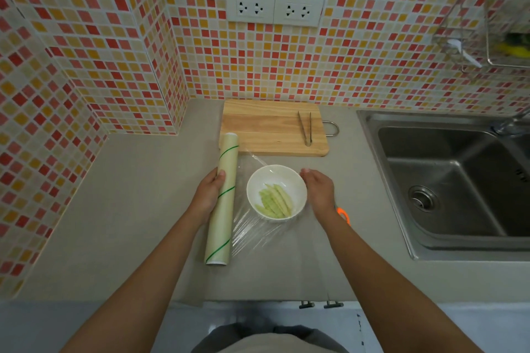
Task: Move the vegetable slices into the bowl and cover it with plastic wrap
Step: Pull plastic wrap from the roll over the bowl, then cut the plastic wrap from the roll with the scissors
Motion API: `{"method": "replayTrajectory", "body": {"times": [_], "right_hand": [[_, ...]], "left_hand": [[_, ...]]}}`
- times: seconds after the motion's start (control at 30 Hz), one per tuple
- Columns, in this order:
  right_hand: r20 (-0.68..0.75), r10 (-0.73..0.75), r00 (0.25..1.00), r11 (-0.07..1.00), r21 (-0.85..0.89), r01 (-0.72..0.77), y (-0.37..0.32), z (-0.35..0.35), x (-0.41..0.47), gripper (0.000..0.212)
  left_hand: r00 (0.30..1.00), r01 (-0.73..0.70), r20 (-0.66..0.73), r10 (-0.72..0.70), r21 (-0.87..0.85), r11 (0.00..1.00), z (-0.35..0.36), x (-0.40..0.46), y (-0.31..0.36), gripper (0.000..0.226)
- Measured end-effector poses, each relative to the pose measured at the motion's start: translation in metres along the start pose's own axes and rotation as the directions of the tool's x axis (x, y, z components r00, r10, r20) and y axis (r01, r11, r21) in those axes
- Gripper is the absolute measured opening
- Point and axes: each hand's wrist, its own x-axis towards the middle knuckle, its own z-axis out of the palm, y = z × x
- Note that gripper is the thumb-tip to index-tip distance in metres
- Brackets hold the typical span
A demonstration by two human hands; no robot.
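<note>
A white bowl stands on the grey counter with several pale green vegetable slices lying in it. A sheet of clear plastic wrap stretches from the roll across the bowl toward the right. My left hand grips the long pale roll of plastic wrap, which lies just left of the bowl. My right hand is at the bowl's right side, fingers bent down on the wrap's edge there.
A wooden cutting board with metal tongs on it lies behind the bowl. A steel sink is on the right. An orange-handled tool peeks out beside my right wrist. Tiled walls enclose the back and left.
</note>
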Motion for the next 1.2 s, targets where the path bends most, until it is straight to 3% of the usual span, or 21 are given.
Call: {"method": "replayTrajectory", "body": {"times": [0.13, 0.2, 0.27, 0.33, 0.4, 0.53, 0.67, 0.8, 0.9, 1.03, 1.13, 1.2], "right_hand": [[-0.111, -0.079, 0.991, 0.954, -0.297, 0.043, 0.000, -0.038, -0.003, 0.014], [-0.113, -0.031, 0.993, 0.816, -0.576, -0.040, 0.000, -0.055, -0.005, 0.018], [-0.074, 0.099, 0.992, 0.613, -0.781, -0.120, -0.004, -0.066, -0.010, 0.021], [-0.050, 0.229, 0.972, 0.472, -0.868, -0.156, -0.004, -0.070, -0.015, 0.025], [-0.047, 0.273, 0.961, 0.421, -0.892, -0.163, 0.001, -0.070, -0.020, 0.029], [-0.078, 0.228, 0.970, 0.474, -0.862, -0.181, 0.011, -0.065, -0.027, 0.028], [-0.127, 0.232, 0.964, 0.592, -0.768, -0.244, 0.013, -0.069, -0.031, 0.023], [-0.027, 0.375, 0.927, 0.826, -0.443, -0.348, 0.014, -0.069, -0.036, 0.039], [0.031, 0.462, 0.886, 0.873, -0.189, -0.449, 0.003, -0.062, -0.051, 0.030], [0.292, 0.468, 0.834, 0.871, 0.010, -0.492, -0.017, -0.048, -0.093, 0.019], [0.508, 0.416, 0.754, 0.882, -0.022, -0.472, -0.022, -0.038, -0.132, 0.023], [0.573, 0.416, 0.706, 0.881, -0.062, -0.469, -0.021, -0.029, -0.149, 0.028]], "left_hand": [[1.000, 0.006, -0.004, -0.006, -0.015, 1.000, 0.001, -0.002, -0.001, 0.022], [1.000, 0.012, -0.012, -0.012, -0.041, 0.999, 0.003, -0.005, -0.001, 0.022], [1.000, 0.021, -0.019, -0.022, -0.051, 0.998, 0.005, -0.006, -0.001, 0.022], [1.000, 0.023, -0.017, -0.024, -0.050, 0.998, 0.006, -0.007, -0.003, 0.025], [1.000, 0.022, -0.015, -0.023, -0.031, 0.999, 0.007, -0.006, -0.004, 0.027], [1.000, 0.017, -0.025, -0.017, -0.014, 1.000, 0.009, -0.009, -0.002, 0.023], [1.000, 0.018, -0.024, -0.018, -0.015, 1.000, 0.009, -0.011, 0.000, 0.022], [1.000, 0.009, -0.027, -0.009, -0.006, 1.000, 0.006, -0.013, 0.001, 0.023], [0.999, 0.004, -0.042, -0.004, -0.003, 1.000, 0.005, -0.015, 0.002, 0.022], [0.998, 0.007, -0.057, -0.007, -0.006, 1.000, 0.004, -0.016, 0.003, 0.023], [0.998, 0.009, -0.056, -0.009, -0.001, 1.000, 0.004, -0.015, 0.003, 0.023], [0.999, 0.008, -0.051, -0.008, 0.008, 1.000, 0.005, -0.014, 0.003, 0.024]]}}
